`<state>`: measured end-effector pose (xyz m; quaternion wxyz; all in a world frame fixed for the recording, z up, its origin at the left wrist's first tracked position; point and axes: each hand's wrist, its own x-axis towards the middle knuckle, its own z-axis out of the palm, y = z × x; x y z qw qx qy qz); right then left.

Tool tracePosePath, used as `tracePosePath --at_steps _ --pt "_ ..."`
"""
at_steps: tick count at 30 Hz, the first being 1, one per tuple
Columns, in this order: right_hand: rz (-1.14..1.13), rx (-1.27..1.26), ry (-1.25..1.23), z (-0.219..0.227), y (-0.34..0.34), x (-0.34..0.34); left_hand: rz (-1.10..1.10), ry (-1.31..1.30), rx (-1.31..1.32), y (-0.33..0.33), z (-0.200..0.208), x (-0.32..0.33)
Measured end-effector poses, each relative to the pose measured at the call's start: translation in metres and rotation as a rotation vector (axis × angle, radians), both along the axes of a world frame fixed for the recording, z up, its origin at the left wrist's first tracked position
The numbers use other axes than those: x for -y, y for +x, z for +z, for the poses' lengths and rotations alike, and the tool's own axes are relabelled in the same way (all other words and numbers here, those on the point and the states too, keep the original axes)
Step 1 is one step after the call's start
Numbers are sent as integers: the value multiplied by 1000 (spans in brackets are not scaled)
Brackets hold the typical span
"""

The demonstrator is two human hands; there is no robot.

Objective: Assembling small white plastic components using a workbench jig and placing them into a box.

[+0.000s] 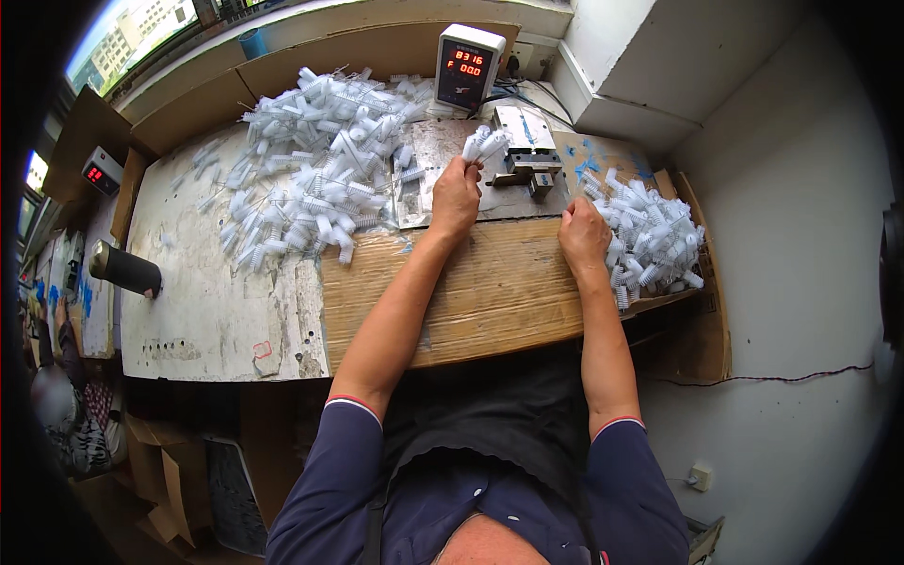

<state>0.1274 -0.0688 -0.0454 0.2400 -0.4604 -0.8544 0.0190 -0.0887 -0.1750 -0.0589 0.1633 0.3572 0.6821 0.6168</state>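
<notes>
My left hand (456,196) is raised over the bench and grips a small bundle of white plastic comb-like parts (483,143), held just left of a small metal fixture (524,151). My right hand (584,234) rests at the inner edge of a heap of the same white parts (650,235) on the right side; its fingers are curled into the heap, and what they grip is hidden. A much larger pile of white parts (311,179) lies to the left of my left hand.
A white counter box with red digits (468,66) stands behind the fixture. A wooden board (490,292) covers the bench front. A dark cylinder (127,270) lies at the left edge. A second small display (101,171) sits far left. Cardboard boxes (165,471) lie below.
</notes>
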Motion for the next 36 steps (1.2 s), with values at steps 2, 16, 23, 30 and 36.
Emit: tracePosePath --at_steps 2,16,23,30,36 --pt "-57 -53 -91 8 -1 8 65 48 -64 -1 -9 -3" --pt "-21 -49 -54 5 3 5 112 -14 -262 2 -18 -9" --pt "-232 65 -111 13 4 5 115 16 -270 3 -15 -8" --pt "-177 -34 -242 7 12 12 71 7 -249 3 -11 -3" --pt "-251 49 -9 7 2 -7 63 1 -248 4 -12 -5"
